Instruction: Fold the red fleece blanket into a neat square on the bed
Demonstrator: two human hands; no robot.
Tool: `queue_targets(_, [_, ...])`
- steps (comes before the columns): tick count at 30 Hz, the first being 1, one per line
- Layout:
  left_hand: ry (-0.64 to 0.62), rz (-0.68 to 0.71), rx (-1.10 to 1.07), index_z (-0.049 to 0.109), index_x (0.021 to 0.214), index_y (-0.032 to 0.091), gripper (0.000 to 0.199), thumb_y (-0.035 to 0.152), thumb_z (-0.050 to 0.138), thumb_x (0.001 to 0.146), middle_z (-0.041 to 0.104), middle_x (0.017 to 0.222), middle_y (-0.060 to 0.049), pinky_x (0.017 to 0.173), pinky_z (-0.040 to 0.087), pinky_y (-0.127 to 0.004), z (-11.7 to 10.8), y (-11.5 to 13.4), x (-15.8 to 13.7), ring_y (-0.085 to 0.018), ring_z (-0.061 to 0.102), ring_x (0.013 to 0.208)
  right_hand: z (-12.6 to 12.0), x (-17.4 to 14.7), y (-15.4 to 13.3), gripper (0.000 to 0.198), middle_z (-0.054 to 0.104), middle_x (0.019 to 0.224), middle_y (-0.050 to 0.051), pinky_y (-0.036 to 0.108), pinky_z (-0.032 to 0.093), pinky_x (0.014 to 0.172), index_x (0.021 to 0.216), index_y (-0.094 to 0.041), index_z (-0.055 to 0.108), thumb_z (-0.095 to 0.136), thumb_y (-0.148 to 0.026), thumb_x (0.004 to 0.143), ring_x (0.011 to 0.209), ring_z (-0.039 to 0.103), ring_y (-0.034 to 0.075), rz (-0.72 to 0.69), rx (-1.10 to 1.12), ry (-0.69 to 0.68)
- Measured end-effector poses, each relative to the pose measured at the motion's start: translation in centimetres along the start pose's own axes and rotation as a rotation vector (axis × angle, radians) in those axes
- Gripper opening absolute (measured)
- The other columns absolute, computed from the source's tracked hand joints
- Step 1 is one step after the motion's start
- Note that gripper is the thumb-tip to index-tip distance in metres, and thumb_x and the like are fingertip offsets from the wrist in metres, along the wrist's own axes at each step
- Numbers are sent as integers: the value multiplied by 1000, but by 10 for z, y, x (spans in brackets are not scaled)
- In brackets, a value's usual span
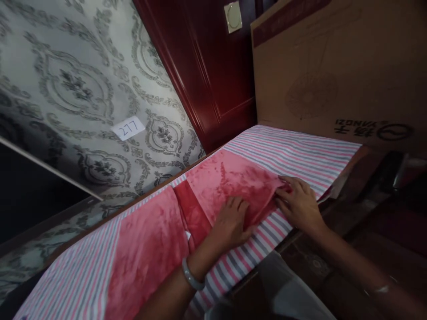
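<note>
A soft pink-red plush cloth (150,249) lies folded on a striped cover, its pile marked with darker streaks. A deeper red strip (191,209) shows between its two folded sides, with a small white tag (188,235) at the edge. My left hand (231,220) rests on the right-hand part of the cloth, fingers bent and thumb apart, pressing it down. At that part's right corner, my right hand (302,202) pinches the cloth's edge between thumb and fingers. A grey bangle (192,275) circles my left wrist.
The striped cover (293,149) spreads over a long narrow surface. A large cardboard box (333,66) stands at its far right end. Behind are a dark red door (220,66) and a patterned wall (76,84) with a paper label (128,128) reading 277.
</note>
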State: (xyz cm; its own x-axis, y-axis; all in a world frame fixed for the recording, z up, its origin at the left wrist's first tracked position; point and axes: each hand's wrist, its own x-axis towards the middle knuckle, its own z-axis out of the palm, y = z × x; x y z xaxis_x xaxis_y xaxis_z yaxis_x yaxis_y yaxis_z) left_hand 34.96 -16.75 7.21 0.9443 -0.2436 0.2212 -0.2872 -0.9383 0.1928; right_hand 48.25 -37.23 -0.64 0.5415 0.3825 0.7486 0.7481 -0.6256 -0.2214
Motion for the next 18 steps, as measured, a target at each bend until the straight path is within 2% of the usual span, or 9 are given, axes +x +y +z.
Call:
queue_targets(4, [19,-151,-3,61,103,18,16,16,52,90,65,105,-10,90,52,-39,2,4,-9,-24,61,100,9,11,-6,17,52,141,13,52,45,95,93,-22,74,59,-19,86,126,46,34,-83,39,-41])
queue_targets(6, [56,-230,-27,62,94,18,16,11,47,91,66,97,-8,85,52,-35,1,3,-11,-21,63,92,12,11,-5,17,55,139,12,50,45,94,86,-22,74,58,-17,85,125,48,33,-138,63,-29])
queue_targets(8, [88,-239,-21,62,93,17,15,11,48,92,67,95,-7,83,52,-33,3,4,-14,-20,63,91,12,7,0,18,60,132,11,47,45,94,82,-22,73,57,-16,87,121,51,30,-199,95,14])
queue_targets(14, [243,-1,271,61,118,19,26,15,49,96,63,121,-12,89,52,-37,24,15,-28,-23,62,106,7,-17,17,21,64,118,11,43,47,89,93,-22,74,53,-21,95,109,57,27,-261,149,102])
queue_targets(16, [277,115,378,64,115,23,24,16,50,97,63,126,-10,95,49,-41,30,18,-29,-24,59,114,9,-18,19,22,64,119,12,43,48,88,92,-21,74,53,-22,96,110,57,27,-251,172,117])
queue_targets(18, [277,141,457,66,111,23,21,17,53,96,62,129,-10,100,47,-44,33,20,-28,-26,56,120,12,-15,19,21,63,119,13,44,48,87,90,-21,75,54,-25,96,110,57,28,-235,194,133])
